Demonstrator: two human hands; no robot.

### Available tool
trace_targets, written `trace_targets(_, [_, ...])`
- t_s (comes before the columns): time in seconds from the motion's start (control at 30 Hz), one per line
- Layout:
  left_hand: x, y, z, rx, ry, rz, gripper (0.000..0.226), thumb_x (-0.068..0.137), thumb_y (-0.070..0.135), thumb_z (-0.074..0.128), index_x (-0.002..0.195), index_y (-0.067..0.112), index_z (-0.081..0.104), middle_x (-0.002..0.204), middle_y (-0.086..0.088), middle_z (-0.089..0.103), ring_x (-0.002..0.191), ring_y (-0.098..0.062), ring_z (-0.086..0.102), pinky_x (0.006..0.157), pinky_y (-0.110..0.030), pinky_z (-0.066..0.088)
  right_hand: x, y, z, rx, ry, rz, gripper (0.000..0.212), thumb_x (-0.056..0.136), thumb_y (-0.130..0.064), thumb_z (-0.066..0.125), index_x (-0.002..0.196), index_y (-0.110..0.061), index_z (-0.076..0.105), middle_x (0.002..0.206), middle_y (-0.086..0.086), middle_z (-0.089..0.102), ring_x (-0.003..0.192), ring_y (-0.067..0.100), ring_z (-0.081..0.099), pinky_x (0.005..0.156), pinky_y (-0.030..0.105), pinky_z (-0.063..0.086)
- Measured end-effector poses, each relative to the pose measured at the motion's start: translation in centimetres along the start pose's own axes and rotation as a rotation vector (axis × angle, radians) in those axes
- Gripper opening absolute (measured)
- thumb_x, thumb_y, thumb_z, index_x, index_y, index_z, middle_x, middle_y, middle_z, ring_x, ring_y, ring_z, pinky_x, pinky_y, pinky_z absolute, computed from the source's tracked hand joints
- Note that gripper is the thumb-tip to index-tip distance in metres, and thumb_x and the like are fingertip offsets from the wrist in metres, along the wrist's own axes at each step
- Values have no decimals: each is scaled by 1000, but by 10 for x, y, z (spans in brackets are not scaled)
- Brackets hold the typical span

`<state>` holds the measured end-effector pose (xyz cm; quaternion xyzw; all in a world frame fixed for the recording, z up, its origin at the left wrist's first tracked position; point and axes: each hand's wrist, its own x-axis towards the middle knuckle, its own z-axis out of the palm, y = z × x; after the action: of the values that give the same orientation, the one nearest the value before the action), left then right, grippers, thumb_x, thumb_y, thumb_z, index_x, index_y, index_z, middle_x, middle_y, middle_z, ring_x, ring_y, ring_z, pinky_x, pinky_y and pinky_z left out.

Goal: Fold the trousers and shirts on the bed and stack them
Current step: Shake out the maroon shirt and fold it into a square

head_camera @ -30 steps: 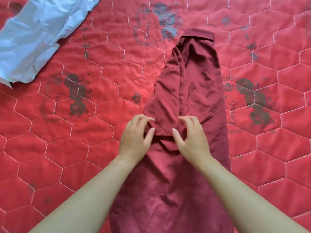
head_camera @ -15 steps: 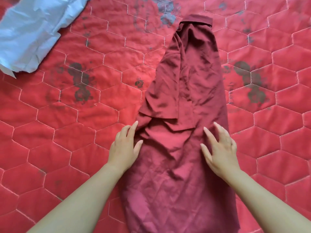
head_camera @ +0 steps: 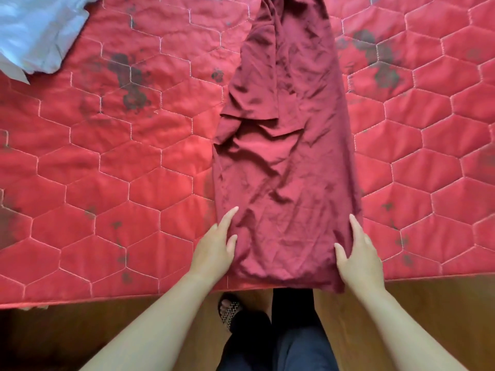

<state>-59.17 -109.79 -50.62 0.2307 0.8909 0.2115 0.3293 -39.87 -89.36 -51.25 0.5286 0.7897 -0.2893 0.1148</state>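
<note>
A dark red shirt [head_camera: 286,162] lies lengthwise on the bed, folded into a long narrow strip with a sleeve laid over its upper part; its collar end runs out of the top of the view. My left hand [head_camera: 215,247] rests with straight fingers on the shirt's left edge near the hem. My right hand [head_camera: 357,253] touches the right edge near the hem, fingers straight and thumb on the cloth. The hem lies at the bed's near edge.
The bed has a red quilted cover [head_camera: 120,183] with hexagon stitching and dark flower prints. A light blue garment [head_camera: 37,33] lies crumpled at the far left. Below the bed edge are a wooden floor [head_camera: 428,311], my dark trousers and a sandalled foot [head_camera: 229,311].
Both hands slid from the shirt's middle apart and down along its sides to the hem. The view dropped, so the bed edge and floor came into sight.
</note>
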Motion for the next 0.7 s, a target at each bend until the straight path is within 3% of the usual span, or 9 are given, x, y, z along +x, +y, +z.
trace_targets(0.17, [11,29,-34,-112,123,84,50,91,23,56,136,35,38,122,-1,58,111,-22,55,86,-27,40,3,-26,-41,200,58,-178,56,87,-10,58,139,-21,39,139,2,49,126,22,46,100,28,33])
trace_targets(0.33, [62,83,-90,-160,262,176,47,87,20,61,130,30,46,120,3,62,108,-22,58,84,-26,40,50,-86,-101,294,180,-271,52,82,-14,65,131,-23,47,128,-2,58,114,17,53,86,11,30])
trace_targets(0.43, [110,116,-123,-135,331,164,45,85,23,62,126,34,46,104,1,67,96,-26,61,72,-26,38,102,-128,-134,315,235,-308,52,79,-16,68,127,-25,50,122,-3,61,107,17,56,82,13,33])
trace_targets(0.53, [177,148,-157,-118,402,111,44,85,29,61,126,34,46,95,-4,67,95,-31,60,73,-29,38,180,-178,-164,352,274,-326,51,79,-18,68,126,-22,50,120,1,62,109,21,57,86,21,37])
trace_targets(0.63, [259,175,-190,-242,470,-35,53,88,36,57,138,29,37,125,-12,59,116,-32,53,90,-32,38,273,-229,-195,413,261,-255,56,82,-26,66,132,-14,44,122,6,59,113,24,53,92,27,36])
trace_targets(0.7, [304,184,-201,-270,419,-146,64,90,43,51,146,29,22,140,-16,44,127,-31,43,101,-34,33,323,-252,-208,490,243,-199,59,85,-31,62,135,-11,40,124,7,55,114,25,52,97,31,38])
